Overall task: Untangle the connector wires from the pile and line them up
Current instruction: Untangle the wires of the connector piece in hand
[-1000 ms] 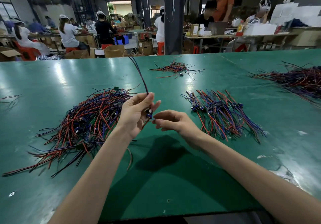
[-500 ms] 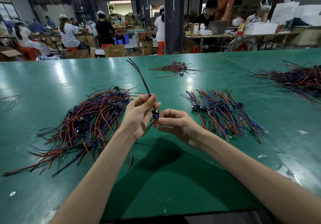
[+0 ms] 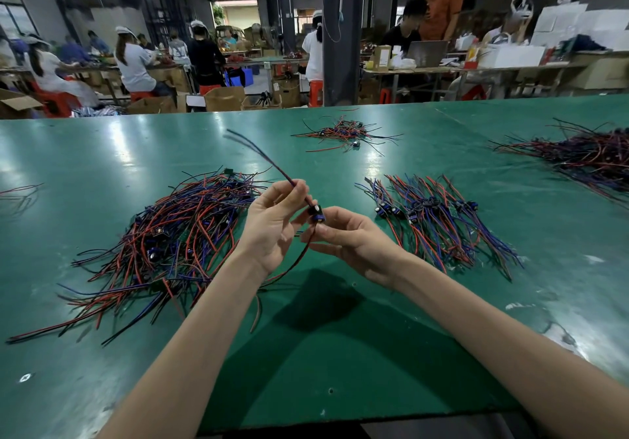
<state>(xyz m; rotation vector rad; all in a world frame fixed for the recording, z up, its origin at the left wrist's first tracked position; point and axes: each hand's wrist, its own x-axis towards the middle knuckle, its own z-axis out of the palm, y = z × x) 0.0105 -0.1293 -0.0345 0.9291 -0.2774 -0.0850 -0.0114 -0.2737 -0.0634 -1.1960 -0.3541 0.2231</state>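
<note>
The left hand (image 3: pixel 272 231) pinches one connector wire (image 3: pixel 284 174) above its blue connector (image 3: pixel 317 215), which the right hand (image 3: pixel 350 241) grips by the fingertips. Both are above the green table (image 3: pixel 306 353), between the tangled pile (image 3: pixel 163 241) on the left and the lined-up wires (image 3: pixel 435 224) on the right.

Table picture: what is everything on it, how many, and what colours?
table: one, green, underneath
tangled wire pile: one, red-blue-black, left of hands
tidy wire row: one, red-blue, right of hands
small wire pile: one, red-black, far middle
dark wire pile: one, dark red, far right
held wire: one, dark, blue plug, between hands
workers: several, mostly white tops, behind
left hand: one, pinches held wire
right hand: one, pinches its plug
</note>
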